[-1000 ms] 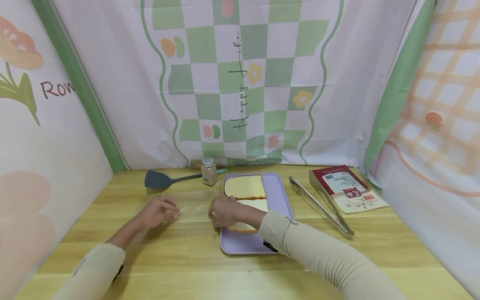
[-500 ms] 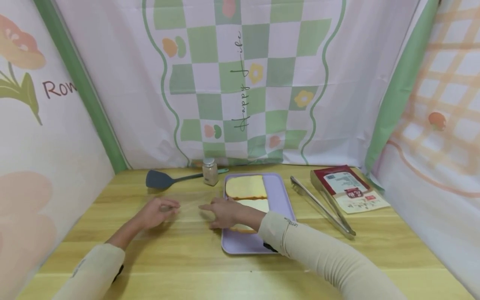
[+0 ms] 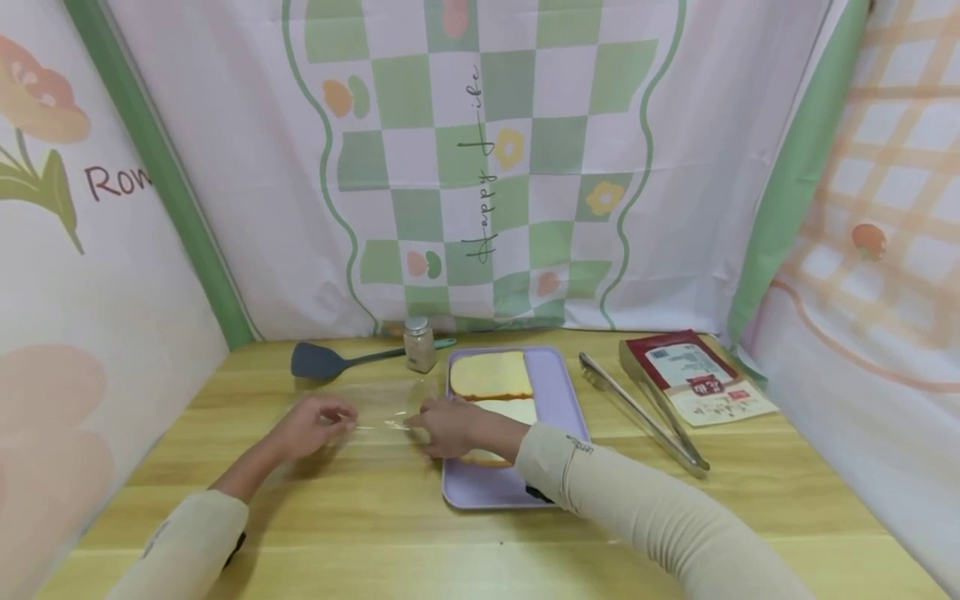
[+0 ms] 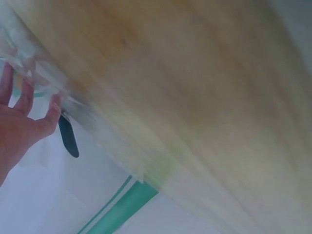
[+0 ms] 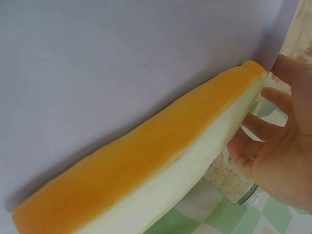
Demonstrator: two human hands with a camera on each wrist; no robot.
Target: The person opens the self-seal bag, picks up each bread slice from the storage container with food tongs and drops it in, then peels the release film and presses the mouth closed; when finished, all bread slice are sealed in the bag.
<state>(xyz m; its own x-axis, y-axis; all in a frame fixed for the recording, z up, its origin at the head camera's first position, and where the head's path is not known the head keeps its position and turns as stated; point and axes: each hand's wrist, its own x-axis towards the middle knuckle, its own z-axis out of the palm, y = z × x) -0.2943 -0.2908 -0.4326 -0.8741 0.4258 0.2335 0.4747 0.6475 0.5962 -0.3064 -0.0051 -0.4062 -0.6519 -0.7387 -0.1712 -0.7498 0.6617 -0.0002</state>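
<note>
- The left hand sits at the near-left of a clear plastic film, fingers bent and set apart from one another at its edge; whether they pinch it, I cannot tell.
- The right hand is at the film's other side, fingers curved, its thumb near a fingertip (I cannot tell from here if plastic is caught between them).
- The film stretches between the two hands over the table, glinting, to the left of a purple tray.
- On the tray lie two slices of bread, the far slice fully on show, the near slice partly hidden under the right hand and wrist.
- Behind the film stands a jar with a silver lid, upright, and a dark spatula lies with its handle passing behind it.
- Right of the tray are metal tongs, spread, and just beside them a red and white packet, lying flat.
- At the back hangs a green and white checked cloth (lettered "Happy Life", sideways).
</note>
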